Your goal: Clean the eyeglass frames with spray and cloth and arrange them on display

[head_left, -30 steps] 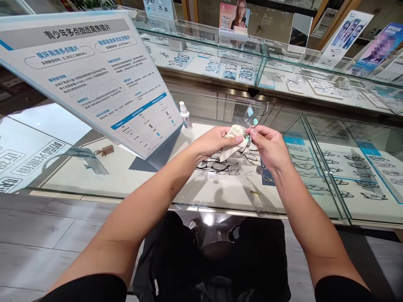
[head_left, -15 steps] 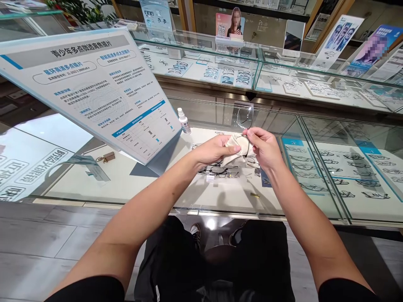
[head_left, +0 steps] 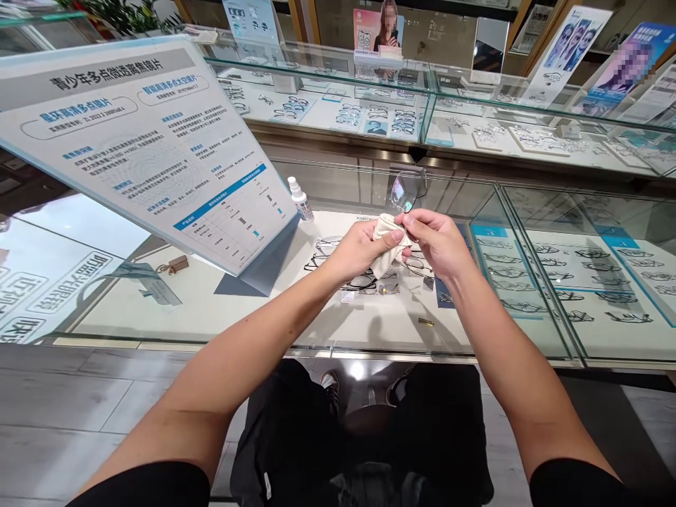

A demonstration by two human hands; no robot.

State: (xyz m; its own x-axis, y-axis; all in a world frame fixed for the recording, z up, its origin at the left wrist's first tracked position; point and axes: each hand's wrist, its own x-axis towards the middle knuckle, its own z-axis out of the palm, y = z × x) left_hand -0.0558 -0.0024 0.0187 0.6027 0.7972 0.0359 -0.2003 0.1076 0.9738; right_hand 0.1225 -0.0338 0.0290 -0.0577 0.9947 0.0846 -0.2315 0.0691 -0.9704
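My left hand (head_left: 362, 250) is closed around a cream cleaning cloth (head_left: 384, 266), which is bunched between thumb and fingers. Pinched in my right hand (head_left: 436, 239) is a pair of eyeglasses; one clear lens (head_left: 402, 191) stands up above the fingertips, with a coloured reflection on it. Cloth and fingers cover the rest of the frame. Both hands meet over the glass counter. Below them several pairs of glasses (head_left: 364, 283) lie on the white surface, partly hidden by my hands.
A large tilted sign board (head_left: 153, 151) stands at the left. Beside its edge is a white spray bottle (head_left: 301, 200). A keychain (head_left: 174, 265) lies further left, and a small gold-coloured piece (head_left: 426, 322) near the front edge. Behind runs another glass display case (head_left: 338, 81).
My hands have shifted slightly left, and the eyeglasses have turned so the lens faces differently. The cloth is bunched more tightly. The whole view has moved a little.
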